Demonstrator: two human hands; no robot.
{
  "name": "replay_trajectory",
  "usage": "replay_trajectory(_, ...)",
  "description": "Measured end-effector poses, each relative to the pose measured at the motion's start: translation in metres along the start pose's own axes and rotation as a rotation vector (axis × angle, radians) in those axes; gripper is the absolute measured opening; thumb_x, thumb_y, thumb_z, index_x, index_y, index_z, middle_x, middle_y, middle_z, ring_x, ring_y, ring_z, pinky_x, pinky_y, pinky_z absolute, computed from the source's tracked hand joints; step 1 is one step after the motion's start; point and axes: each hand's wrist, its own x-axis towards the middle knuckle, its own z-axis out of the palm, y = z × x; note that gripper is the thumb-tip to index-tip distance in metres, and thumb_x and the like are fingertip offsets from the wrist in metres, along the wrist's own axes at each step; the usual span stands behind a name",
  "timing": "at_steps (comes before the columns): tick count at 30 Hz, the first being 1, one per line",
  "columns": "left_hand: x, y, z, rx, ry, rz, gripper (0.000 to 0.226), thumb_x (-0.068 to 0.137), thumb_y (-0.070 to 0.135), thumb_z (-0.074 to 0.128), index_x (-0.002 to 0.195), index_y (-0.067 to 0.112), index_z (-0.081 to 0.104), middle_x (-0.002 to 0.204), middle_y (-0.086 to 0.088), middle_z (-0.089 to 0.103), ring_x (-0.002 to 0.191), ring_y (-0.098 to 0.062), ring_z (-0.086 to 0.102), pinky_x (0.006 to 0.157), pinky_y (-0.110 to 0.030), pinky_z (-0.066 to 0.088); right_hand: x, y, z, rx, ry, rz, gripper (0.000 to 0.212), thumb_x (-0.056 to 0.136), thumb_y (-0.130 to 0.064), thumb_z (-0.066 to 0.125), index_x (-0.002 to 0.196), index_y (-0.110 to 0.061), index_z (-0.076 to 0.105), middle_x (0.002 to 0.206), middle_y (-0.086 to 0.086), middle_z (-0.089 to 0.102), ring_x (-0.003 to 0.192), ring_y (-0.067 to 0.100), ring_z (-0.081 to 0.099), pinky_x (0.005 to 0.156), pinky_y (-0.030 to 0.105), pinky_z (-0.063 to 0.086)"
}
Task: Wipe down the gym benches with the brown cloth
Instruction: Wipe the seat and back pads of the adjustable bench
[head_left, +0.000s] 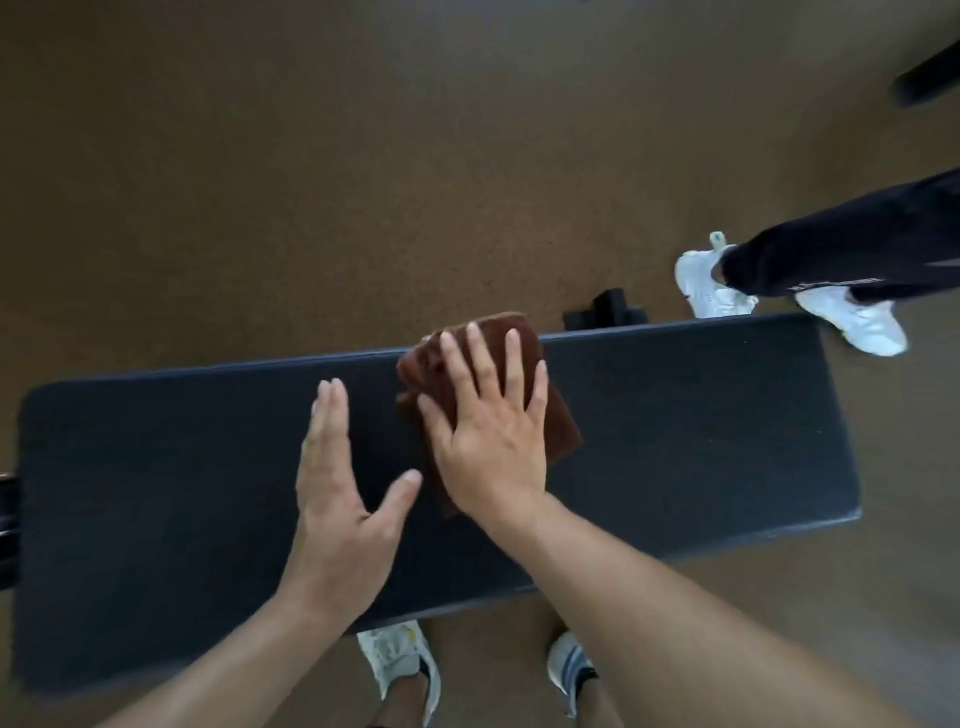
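Observation:
A long black padded gym bench (675, 431) runs across the view from left to right. The brown cloth (558, 421) lies folded on its far edge, near the middle. My right hand (488, 431) presses flat on the cloth with fingers spread, covering most of it. My left hand (337, 488) rests flat on the bare bench pad just left of the cloth, fingers together and thumb out, holding nothing.
Another person's legs in dark trousers (852, 254) and white shoes (711, 286) stand on the brown floor beyond the bench's right end. A black bench foot (605, 312) shows behind the pad. My own shoes (400, 660) are below the near edge.

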Motion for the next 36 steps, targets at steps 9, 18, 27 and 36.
replay_trajectory(9,-0.058,-0.032,0.000,-0.014,0.239,-0.134,0.077,0.089,0.060,0.043,0.157,0.041,0.014,0.165,0.033,0.007,0.153,0.009,0.002,0.127,-0.035,0.010,-0.052,-0.018,0.030,-0.149,-0.235,-0.792,0.061,0.106,-0.052,0.036,0.164,-0.037,0.022,0.174,-0.010,0.016,0.162,0.023,-0.005,0.129,0.055,0.000)
replay_trajectory(18,-0.011,0.044,0.080,0.197,-0.005,0.017,0.092,0.096,0.026,0.069,0.163,0.034,0.007,0.170,0.020,-0.008,0.154,0.003,-0.016,0.125,-0.028,0.002,-0.002,0.107,-0.030,-0.082,0.004,-0.180,0.063,0.107,-0.058,0.034,0.165,-0.039,0.018,0.174,-0.013,0.013,0.162,0.019,-0.006,0.129,0.054,0.002)
replay_trajectory(27,0.033,0.109,0.162,0.826,-0.571,-0.094,0.171,0.054,0.070,0.087,0.133,0.027,-0.057,0.131,-0.018,-0.070,0.125,-0.043,-0.062,0.114,-0.062,-0.028,-0.113,0.221,-0.034,-0.126,-0.017,0.045,0.072,0.100,-0.062,0.039,0.165,-0.038,0.019,0.173,-0.013,0.015,0.162,0.023,0.007,0.128,0.052,0.007)
replay_trajectory(36,0.047,0.105,0.177,0.964,-0.530,-0.258,0.147,0.086,0.025,0.075,0.099,0.039,-0.071,0.125,-0.009,-0.071,0.109,-0.033,-0.071,0.096,-0.053,-0.040,0.049,0.215,-0.080,-0.149,0.056,-0.035,0.072,0.100,-0.071,0.012,0.163,-0.039,0.024,0.170,-0.016,0.025,0.161,0.016,0.007,0.130,0.051,0.003)
